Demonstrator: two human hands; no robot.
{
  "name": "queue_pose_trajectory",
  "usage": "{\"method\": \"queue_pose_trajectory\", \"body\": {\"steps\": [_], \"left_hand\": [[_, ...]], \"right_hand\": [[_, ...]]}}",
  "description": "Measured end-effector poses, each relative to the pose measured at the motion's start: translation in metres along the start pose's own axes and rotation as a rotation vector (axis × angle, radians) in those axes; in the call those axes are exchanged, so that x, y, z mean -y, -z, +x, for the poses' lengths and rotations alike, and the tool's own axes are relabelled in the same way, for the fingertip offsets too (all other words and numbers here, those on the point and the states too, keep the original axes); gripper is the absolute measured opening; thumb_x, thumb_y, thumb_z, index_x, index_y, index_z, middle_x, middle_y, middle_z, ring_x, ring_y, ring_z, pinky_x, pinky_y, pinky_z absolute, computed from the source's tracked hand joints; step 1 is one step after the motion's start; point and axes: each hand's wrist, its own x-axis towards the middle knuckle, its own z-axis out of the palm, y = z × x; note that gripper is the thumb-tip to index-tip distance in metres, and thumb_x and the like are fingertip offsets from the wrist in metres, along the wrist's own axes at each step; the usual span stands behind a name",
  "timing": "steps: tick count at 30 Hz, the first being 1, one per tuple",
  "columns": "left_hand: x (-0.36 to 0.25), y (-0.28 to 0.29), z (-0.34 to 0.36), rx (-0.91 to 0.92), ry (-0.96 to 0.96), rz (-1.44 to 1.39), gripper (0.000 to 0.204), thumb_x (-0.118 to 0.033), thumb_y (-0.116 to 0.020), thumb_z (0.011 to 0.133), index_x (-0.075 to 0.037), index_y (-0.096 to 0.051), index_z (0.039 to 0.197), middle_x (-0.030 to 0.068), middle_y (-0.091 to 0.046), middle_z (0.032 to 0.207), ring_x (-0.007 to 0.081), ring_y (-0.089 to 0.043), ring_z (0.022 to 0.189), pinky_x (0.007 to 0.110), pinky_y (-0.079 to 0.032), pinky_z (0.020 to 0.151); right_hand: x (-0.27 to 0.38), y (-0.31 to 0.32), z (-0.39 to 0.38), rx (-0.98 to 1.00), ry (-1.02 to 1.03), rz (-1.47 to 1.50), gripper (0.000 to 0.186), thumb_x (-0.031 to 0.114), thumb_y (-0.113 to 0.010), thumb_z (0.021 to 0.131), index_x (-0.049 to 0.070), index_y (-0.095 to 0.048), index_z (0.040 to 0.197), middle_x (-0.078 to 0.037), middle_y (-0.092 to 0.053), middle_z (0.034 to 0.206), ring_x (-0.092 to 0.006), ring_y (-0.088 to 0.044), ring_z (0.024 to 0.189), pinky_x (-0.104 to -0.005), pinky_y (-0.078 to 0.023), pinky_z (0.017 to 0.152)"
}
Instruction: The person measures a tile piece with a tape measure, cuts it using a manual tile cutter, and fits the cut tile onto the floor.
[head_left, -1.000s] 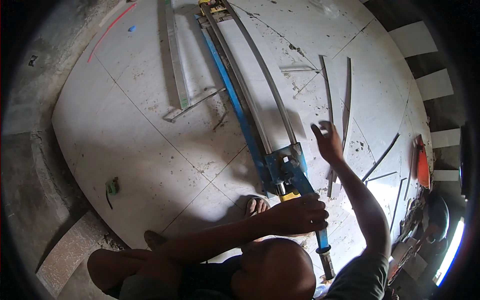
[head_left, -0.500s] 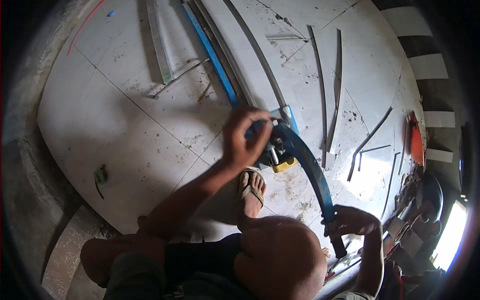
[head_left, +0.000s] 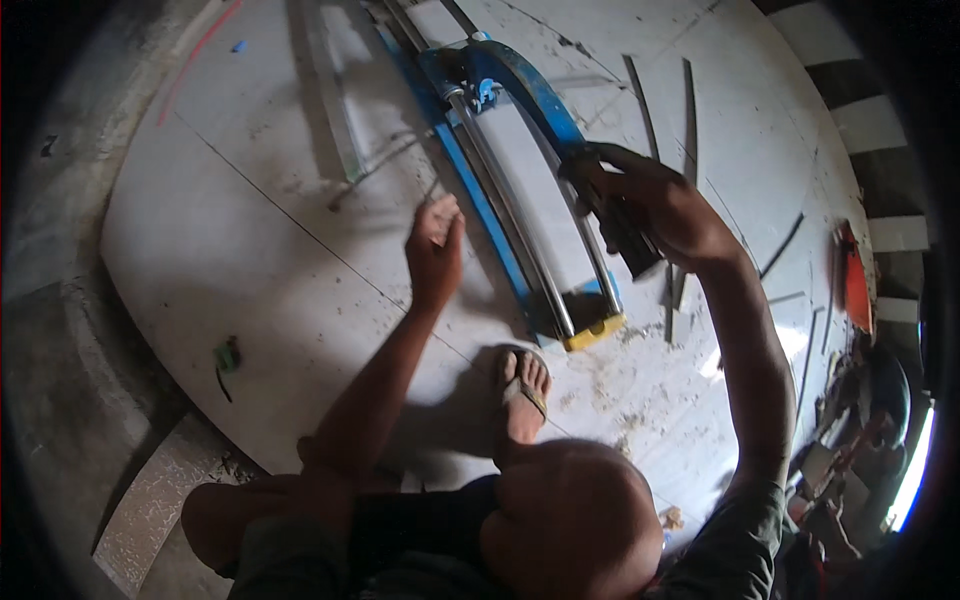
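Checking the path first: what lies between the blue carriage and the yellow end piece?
A white tile, with two metal rails running alongside; the head view shows it.

Dim overall. A blown-out bright strip (head_left: 912, 470) at the right edge throws glare onto the floor (head_left: 270, 260) at lower right; the rails (head_left: 556, 303) glint. Soft shadows pool left of the foot (head_left: 523, 385). Upper details look blurred, tile lines bend, and corners fall black.

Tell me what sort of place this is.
Probably a room under construction or renovation: a blue tile cutter bearing a pale tile, loose strips on the white tiled floor, and rough, bare concrete along the left.
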Motion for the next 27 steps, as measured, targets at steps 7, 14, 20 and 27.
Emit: {"method": "queue_pose_trajectory", "body": {"steps": [7, 14, 20, 27], "left_hand": [[0.004, -0.008, -0.017, 0.098, 0.048, 0.124, 0.03, -0.014, -0.065, 0.099, -0.003, -0.065, 0.127, 0.0152, -0.068, 0.122, 0.0282, -0.067, 0.107, 0.04, -0.054, 0.089], [0.001, -0.015, -0.006, 0.062, -0.28, 0.414, 0.039, -0.008, -0.066, 0.095, -0.004, -0.061, 0.134, 0.0173, -0.064, 0.131, 0.0357, -0.059, 0.121, 0.046, -0.047, 0.104], [0.033, -0.016, 0.008, 0.15, -0.371, 0.467, 0.058, -0.012, -0.066, 0.094, -0.004, -0.049, 0.149, 0.0202, -0.049, 0.153, 0.0417, -0.045, 0.142, 0.052, -0.036, 0.117], [0.048, -0.021, 0.008, 0.169, -0.356, 0.475, 0.07, -0.032, -0.066, 0.097, -0.005, -0.04, 0.156, 0.0241, -0.041, 0.159, 0.0448, -0.041, 0.144, 0.055, -0.033, 0.119]], "right_hand": [[0.028, 0.011, 0.118, -0.017, 0.166, -0.199, 0.045, 0.026, -0.05, 0.106, -0.002, -0.057, 0.141, -0.019, -0.069, 0.121, -0.0263, -0.071, 0.107, -0.0378, -0.058, 0.088], [0.036, 0.034, 0.2, 0.03, 0.427, -0.441, 0.053, 0.025, -0.061, 0.103, 0.001, -0.05, 0.149, -0.019, -0.065, 0.131, -0.025, -0.065, 0.116, -0.0359, -0.058, 0.09], [0.048, 0.029, 0.238, -0.044, 0.098, 0.193, 0.041, 0.02, -0.058, 0.106, -0.004, -0.058, 0.138, -0.019, -0.068, 0.114, -0.0197, -0.067, 0.091, -0.0307, -0.057, 0.071], [0.06, 0.019, 0.232, -0.127, -0.037, 0.275, 0.048, 0.032, -0.058, 0.106, -0.003, -0.057, 0.139, -0.021, -0.068, 0.11, -0.0181, -0.065, 0.076, -0.0325, -0.058, 0.068]]}}
